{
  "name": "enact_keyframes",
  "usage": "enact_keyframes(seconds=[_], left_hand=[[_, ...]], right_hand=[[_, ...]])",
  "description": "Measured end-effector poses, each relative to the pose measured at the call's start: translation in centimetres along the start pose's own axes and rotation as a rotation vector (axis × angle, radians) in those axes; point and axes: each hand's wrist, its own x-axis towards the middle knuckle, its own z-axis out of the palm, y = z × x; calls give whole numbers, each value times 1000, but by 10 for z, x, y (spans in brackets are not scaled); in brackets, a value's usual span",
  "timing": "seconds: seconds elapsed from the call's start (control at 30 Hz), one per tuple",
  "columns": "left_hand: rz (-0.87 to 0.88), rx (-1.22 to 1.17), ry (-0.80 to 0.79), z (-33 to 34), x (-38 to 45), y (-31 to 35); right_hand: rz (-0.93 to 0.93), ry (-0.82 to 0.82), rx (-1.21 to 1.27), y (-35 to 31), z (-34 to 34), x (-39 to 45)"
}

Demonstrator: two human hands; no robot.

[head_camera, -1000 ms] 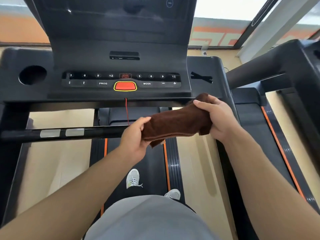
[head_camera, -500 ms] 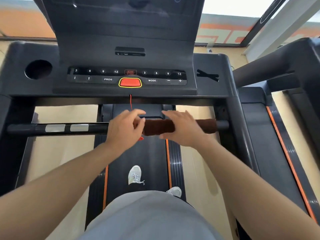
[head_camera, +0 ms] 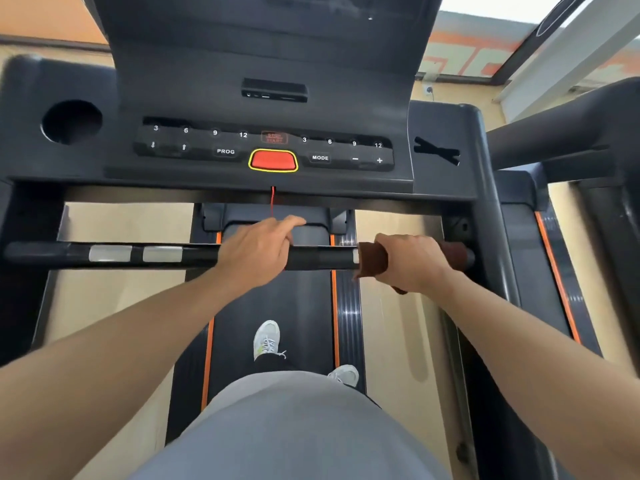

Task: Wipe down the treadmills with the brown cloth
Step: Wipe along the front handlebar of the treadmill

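Observation:
The brown cloth [head_camera: 372, 258] is wrapped round the right end of the treadmill's black crossbar [head_camera: 325, 258]. My right hand [head_camera: 412, 263] grips the cloth and the bar together; cloth shows on both sides of the hand. My left hand [head_camera: 258, 247] rests on the bar near its middle, fingers loosely over the top and the index finger stretched forward. The treadmill console [head_camera: 273, 143] with its red stop button [head_camera: 273, 160] lies just beyond the bar.
A red safety cord [head_camera: 273, 199] hangs from the console above my left hand. Two silver pulse pads [head_camera: 135, 253] sit on the bar's left part. A cup hole [head_camera: 72, 121] is at the console's left. A second treadmill [head_camera: 561, 237] stands on the right. My feet are on the belt [head_camera: 294, 306].
The cloth went from being held in both hands in the air onto the bar. My right hand has since slid it rightward along the bar, while my left hand let go of it.

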Motion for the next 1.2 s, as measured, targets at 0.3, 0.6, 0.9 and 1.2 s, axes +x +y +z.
enact_keyframes(seconds=[0.3,0.6,0.9,1.2], left_hand=[[-32,9,123,8,6,-3],[202,134,68,11,15,-2],[128,-322,302,5,5,-6],[387,-104,206,6,10,-8]], right_hand=[[-240,149,-33,-104,8,34],[6,4,-16,17,1,-2],[-256,180,-23,-119,14,42],[-32,155,-21,0,19,5]])
